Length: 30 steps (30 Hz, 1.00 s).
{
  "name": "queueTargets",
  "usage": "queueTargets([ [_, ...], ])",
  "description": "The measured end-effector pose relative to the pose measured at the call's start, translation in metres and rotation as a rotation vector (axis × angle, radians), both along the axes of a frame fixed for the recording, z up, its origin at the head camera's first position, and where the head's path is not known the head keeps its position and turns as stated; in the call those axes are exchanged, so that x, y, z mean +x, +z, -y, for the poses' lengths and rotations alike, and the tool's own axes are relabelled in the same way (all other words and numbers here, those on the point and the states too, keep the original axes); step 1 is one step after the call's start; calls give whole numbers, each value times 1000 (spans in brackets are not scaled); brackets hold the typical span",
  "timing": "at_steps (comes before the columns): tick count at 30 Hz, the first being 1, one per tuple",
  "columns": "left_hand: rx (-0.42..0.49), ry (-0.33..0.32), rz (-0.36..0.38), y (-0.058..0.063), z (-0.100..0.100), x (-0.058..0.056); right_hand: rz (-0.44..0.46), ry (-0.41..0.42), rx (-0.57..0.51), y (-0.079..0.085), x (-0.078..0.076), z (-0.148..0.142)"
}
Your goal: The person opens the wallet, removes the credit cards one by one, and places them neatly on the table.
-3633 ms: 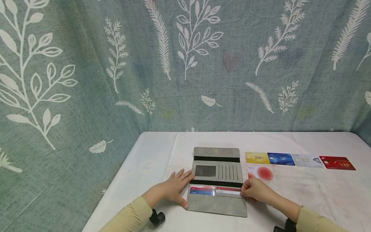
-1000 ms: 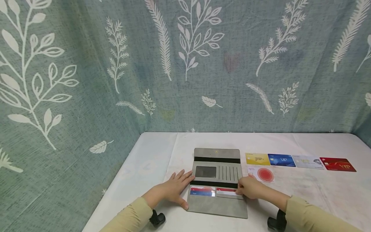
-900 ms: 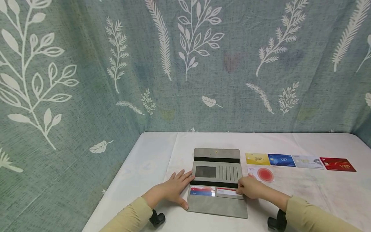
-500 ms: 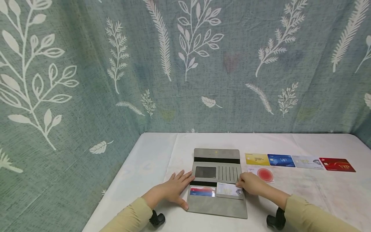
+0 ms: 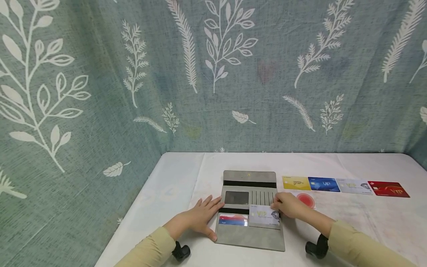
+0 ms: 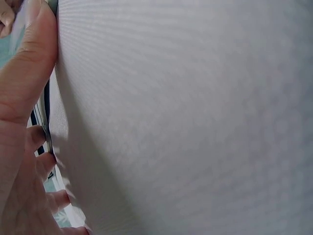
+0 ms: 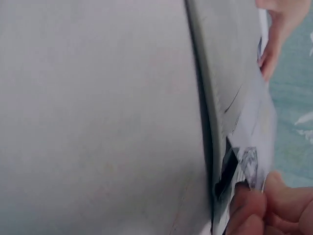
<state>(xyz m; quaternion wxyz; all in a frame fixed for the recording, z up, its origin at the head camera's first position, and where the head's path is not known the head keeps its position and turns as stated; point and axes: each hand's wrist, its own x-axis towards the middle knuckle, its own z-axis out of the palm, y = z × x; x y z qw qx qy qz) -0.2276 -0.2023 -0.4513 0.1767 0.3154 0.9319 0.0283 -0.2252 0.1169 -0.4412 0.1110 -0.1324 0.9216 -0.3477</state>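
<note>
While the left hand (image 5: 200,216) is laid, fingers straight and spread, against the left edge of the grey leather-like wallet (image 5: 249,239), the wallet is best kept flat. Partly exposed above its lower right pocket, a silver rectangular plastic VIP card (image 5: 261,216) is pinched at its right end by the right hand (image 5: 289,205); it should be slid straight, unbent. Farther right, glossy coloured cards (image 5: 324,184) are laid on the white tabletop (image 5: 367,217).
</note>
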Motion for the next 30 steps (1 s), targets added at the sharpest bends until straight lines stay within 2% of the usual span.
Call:
queueTargets([
  [4, -1, -2, -5, 0, 0, 0, 26, -8, -104, 0, 4, -3],
  [9, 1, 0, 3, 1, 0, 1, 150, -33, -261, 2, 10, -9],
  [13, 1, 7, 4, 2, -1, 2, 204, -66, -337, 5, 11, -15],
  [20, 0, 12, 10, 3, -1, 2, 225, -198, -360, 15, 10, -31],
  [30, 12, 2, 12, 6, -1, 4, 234, -235, -374, 25, 10, -62],
])
